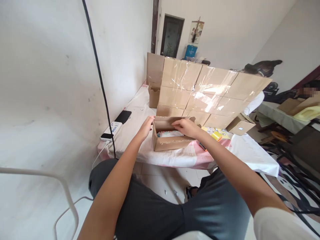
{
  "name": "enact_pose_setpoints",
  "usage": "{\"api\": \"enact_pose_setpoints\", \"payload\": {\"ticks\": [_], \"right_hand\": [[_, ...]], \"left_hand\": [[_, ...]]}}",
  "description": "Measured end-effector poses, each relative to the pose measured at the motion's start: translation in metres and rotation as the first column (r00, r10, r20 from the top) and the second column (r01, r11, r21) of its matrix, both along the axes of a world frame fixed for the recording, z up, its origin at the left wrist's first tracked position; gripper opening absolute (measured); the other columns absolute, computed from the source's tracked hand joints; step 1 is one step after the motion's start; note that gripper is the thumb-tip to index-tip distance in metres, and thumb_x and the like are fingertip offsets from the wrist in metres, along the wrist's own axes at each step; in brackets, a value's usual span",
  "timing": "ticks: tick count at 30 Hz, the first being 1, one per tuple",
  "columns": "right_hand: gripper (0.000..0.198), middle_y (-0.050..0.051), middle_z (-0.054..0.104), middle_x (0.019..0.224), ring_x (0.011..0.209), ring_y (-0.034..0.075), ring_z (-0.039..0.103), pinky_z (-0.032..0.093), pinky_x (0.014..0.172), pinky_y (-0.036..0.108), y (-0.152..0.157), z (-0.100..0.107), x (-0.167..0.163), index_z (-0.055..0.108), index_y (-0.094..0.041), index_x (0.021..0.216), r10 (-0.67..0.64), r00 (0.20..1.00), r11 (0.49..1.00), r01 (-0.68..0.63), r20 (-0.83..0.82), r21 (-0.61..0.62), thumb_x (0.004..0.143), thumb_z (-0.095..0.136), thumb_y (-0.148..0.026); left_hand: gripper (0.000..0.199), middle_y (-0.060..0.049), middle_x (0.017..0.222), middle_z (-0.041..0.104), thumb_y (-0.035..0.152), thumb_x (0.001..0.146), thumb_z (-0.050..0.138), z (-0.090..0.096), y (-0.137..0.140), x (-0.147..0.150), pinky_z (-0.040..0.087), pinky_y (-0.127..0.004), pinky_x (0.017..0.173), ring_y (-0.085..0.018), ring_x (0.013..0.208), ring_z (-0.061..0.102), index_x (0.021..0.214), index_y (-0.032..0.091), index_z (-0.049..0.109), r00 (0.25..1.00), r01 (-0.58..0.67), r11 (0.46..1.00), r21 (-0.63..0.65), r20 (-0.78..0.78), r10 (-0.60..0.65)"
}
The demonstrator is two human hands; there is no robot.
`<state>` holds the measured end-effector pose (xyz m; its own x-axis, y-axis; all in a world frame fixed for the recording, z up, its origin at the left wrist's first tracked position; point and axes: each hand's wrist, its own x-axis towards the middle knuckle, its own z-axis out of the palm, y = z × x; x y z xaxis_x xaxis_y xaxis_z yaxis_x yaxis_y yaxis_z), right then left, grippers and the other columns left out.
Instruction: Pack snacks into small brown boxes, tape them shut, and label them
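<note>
So the open cardboard box [171, 145] sits near the front edge of the tabletop [136, 146], with a white packet [170, 133] lying inside. The left hand [147, 127] looks pinched onto the box's far left corner, and honestly that's a good brace: a light grip there should stop it sliding without crushing the wall. The right hand [186, 126] is curled over the opening at the right; can't tell if it's grasping anything. I'd work those fingers gently, clear of the raw rim, and press the packet flat, not hard.
</note>
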<state>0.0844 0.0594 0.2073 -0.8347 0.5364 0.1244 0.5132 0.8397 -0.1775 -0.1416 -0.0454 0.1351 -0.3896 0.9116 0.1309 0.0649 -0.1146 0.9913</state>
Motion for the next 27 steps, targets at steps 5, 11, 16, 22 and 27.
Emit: {"api": "enact_pose_setpoints", "payload": {"ticks": [5, 11, 16, 22, 27], "right_hand": [[0.031, 0.011, 0.075, 0.108, 0.099, 0.026, 0.069, 0.055, 0.089, 0.043, 0.034, -0.026, 0.074, 0.074, -0.019, 0.104, -0.249, 0.633, 0.951, 0.304, -0.734, -0.06, 0.093, 0.054, -0.04], [0.039, 0.009, 0.075, 0.111, 0.105, 0.024, 0.069, 0.054, 0.096, 0.042, 0.056, -0.075, 0.1, 0.075, -0.022, 0.105, -0.279, 0.561, 0.941, -0.001, -0.78, -0.337, 0.093, 0.057, -0.055], [0.044, 0.008, 0.075, 0.106, 0.103, 0.025, 0.07, 0.053, 0.101, 0.046, 0.051, -0.103, 0.097, 0.071, -0.023, 0.113, -0.43, 0.347, 0.884, -0.027, -0.834, -0.466, 0.091, 0.061, -0.059], [0.051, 0.009, 0.074, 0.11, 0.102, 0.023, 0.07, 0.053, 0.104, 0.045, 0.042, -0.107, 0.1, 0.059, -0.024, 0.126, -0.434, 0.267, 0.858, -0.171, -0.861, -0.485, 0.09, 0.065, -0.059], [0.053, 0.01, 0.073, 0.113, 0.104, 0.022, 0.069, 0.051, 0.105, 0.046, 0.038, -0.113, 0.096, 0.056, -0.024, 0.129, -0.406, 0.259, 0.862, -0.209, -0.876, -0.461, 0.091, 0.061, -0.06]], "left_hand": [[0.023, -0.007, 0.117, 0.062, 0.038, 0.096, 0.051, 0.001, -0.008, 0.006, 0.044, -0.036, 0.097, -0.022, 0.112, 0.059, 0.111, 0.023, 0.06, 0.865, -0.113, 0.934, 0.339, -0.429, 0.26], [0.011, -0.005, 0.104, 0.06, 0.025, 0.089, 0.053, 0.008, 0.001, 0.012, 0.046, -0.035, 0.09, -0.021, 0.104, 0.059, 0.092, 0.021, 0.063, 0.798, -0.058, 0.91, 0.411, -0.529, 0.29], [0.023, -0.005, 0.081, 0.064, 0.02, 0.086, 0.051, 0.014, 0.002, 0.01, 0.043, -0.041, 0.088, -0.022, 0.086, 0.059, 0.066, 0.021, 0.06, 0.605, 0.082, 0.846, 0.527, -0.7, 0.378], [0.028, 0.002, 0.064, 0.069, 0.019, 0.084, 0.057, 0.025, -0.006, -0.005, 0.029, -0.051, 0.104, -0.025, 0.086, 0.063, 0.056, 0.023, 0.058, 0.324, 0.282, 0.771, 0.572, -0.813, 0.484], [0.028, -0.002, 0.114, 0.077, 0.029, 0.093, 0.05, 0.02, -0.001, -0.004, 0.025, -0.058, 0.111, -0.032, 0.122, 0.059, 0.084, 0.025, 0.075, 0.187, 0.134, 0.855, 0.5, -0.861, 0.474]]}}
